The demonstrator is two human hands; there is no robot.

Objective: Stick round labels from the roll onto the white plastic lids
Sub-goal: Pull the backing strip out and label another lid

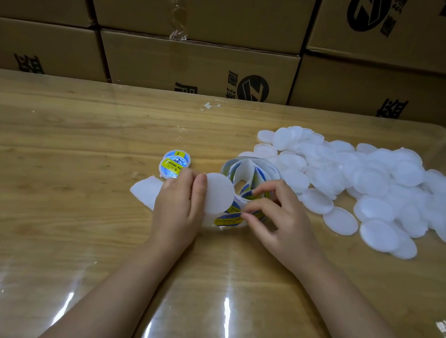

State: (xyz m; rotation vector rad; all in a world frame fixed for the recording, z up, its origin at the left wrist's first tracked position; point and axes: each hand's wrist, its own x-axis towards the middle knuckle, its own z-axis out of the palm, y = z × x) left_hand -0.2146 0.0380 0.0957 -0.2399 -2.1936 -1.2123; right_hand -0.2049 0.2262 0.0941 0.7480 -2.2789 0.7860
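Note:
My left hand (177, 208) holds a bare white plastic lid (218, 193) between thumb and fingers, just above the table. My right hand (274, 218) pinches a blue and yellow round label (234, 219) on the loose label roll (251, 177), which lies unwound in front of both hands. Two labelled lids (174, 163) sit stacked to the left of the roll. A large heap of bare white lids (366, 184) spreads over the right side of the table.
The wooden table (65, 166) is covered with shiny clear plastic. A strip of white backing paper (145, 191) trails left under my left hand. Stacked cardboard boxes (199, 67) form a wall along the table's far edge.

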